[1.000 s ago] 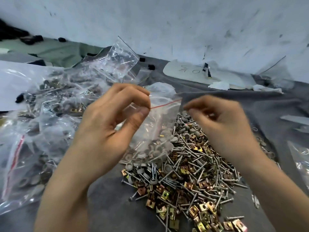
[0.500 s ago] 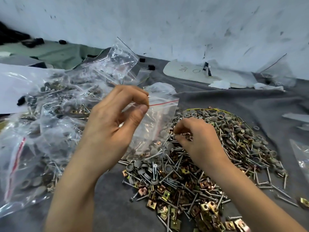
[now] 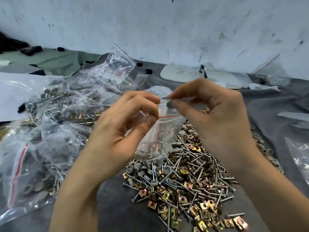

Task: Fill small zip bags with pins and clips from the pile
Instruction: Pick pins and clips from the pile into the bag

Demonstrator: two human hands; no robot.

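We see a small clear zip bag [image 3: 164, 131] with a red line along its mouth, hanging upright over the pile [image 3: 184, 181], its mouth pinched by the left hand [image 3: 117, 131]; some pieces lie in its bottom. A grey round-headed pin [image 3: 169, 104] sits at the bag's mouth, pinched by the right hand [image 3: 217, 118]. The pile of silver pins, grey caps and brassy square clips spreads across the grey counter [image 3: 117, 206].

Ahead of you: a white wall [image 3: 167, 22], scuffed with dark marks. Your counter [image 3: 117, 211] is covered by a grey cloth [image 3: 275, 104]. At its far edge lies a white oval board [image 3: 180, 73] bearing handwriting, with crumpled white paper [image 3: 262, 86] near it. Small black blocks [image 3: 148, 71] sit to the board's left. A white sheet [image 3: 11, 94] lies at your far left.
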